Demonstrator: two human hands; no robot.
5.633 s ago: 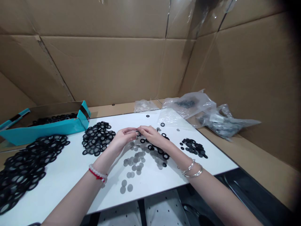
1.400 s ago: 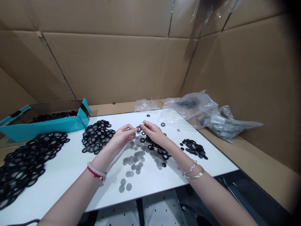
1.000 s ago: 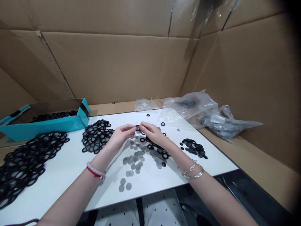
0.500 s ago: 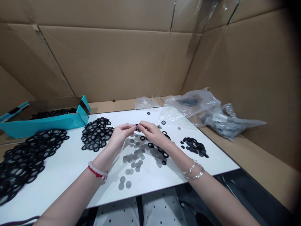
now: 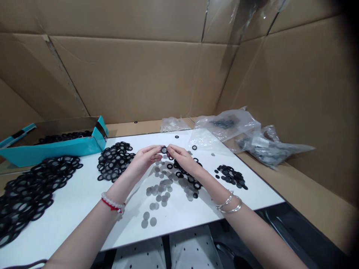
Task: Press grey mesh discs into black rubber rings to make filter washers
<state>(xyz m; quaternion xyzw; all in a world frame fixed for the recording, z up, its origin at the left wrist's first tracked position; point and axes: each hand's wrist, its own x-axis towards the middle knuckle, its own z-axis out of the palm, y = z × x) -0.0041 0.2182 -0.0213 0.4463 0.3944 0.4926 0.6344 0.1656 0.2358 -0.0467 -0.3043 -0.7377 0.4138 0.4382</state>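
Observation:
Between my fingertips, just above the white table (image 5: pixel 123 228), is a small black ring (image 5: pixel 164 150) with a greyish centre. My left hand (image 5: pixel 147 157) pinches it from the left. On its other side, my right hand (image 5: pixel 181 157) grips the ring's right edge with thumb and fingers. Below my hands lie several loose grey discs (image 5: pixel 162 186), some overlapping. Black rings (image 5: pixel 169 166) are scattered under and beside my right hand, which partly hides them. A heap of black rings with grey centres (image 5: pixel 114 160) sits just left of my left hand.
A larger pile of black rings (image 5: pixel 30 186) spreads along the left, before a turquoise box (image 5: pixel 56 149) holding more. Small black pieces (image 5: pixel 231 175) lie to the right. Plastic bags (image 5: pixel 263 149) with dark parts rest by the cardboard wall (image 5: pixel 140 74).
The ring has been turned so its round face now shows between my fingertips; before, it was mostly covered by the fingers. My hands have drawn slightly apart. The view has tilted a little.

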